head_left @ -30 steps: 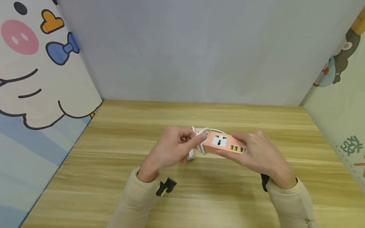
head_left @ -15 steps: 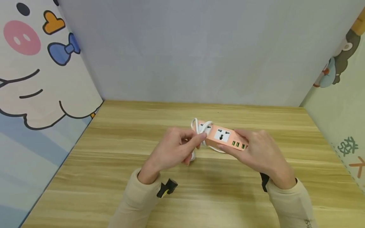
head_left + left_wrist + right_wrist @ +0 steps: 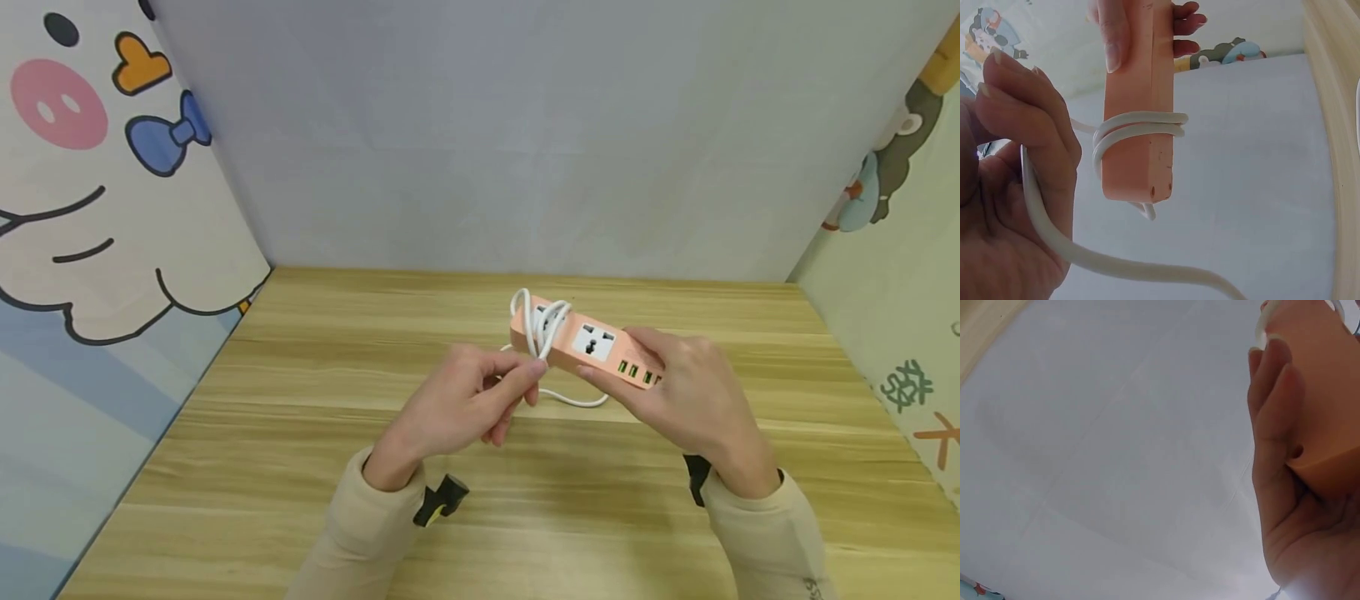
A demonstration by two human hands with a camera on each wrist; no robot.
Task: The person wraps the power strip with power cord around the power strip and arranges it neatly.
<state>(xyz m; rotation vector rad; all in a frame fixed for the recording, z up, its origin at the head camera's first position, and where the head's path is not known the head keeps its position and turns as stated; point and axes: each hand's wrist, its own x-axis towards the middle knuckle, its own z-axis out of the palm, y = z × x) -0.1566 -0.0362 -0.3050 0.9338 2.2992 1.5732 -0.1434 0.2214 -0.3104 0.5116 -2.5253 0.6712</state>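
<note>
A peach-coloured power strip with white sockets and a row of USB ports is held above the table, tilted with its left end farther away. My right hand grips its right end, thumb on the near side. Loops of white cord wrap round the strip's left end. The left hand pinches the cord between thumb and forefinger just below that end. In the left wrist view the cord runs through the curled fingers and out to the right. The plug is not visible in the head view.
The wooden table lies beneath both hands. Behind it rises a plain grey-white wall. Cartoon-printed panels stand at the left and right. A slack stretch of cord hangs below the strip.
The strip's left end has swung up and away from the left hand, exposing more of the cord loops. The left hand keeps its pinch on the cord, and the plug has gone out of sight.
</note>
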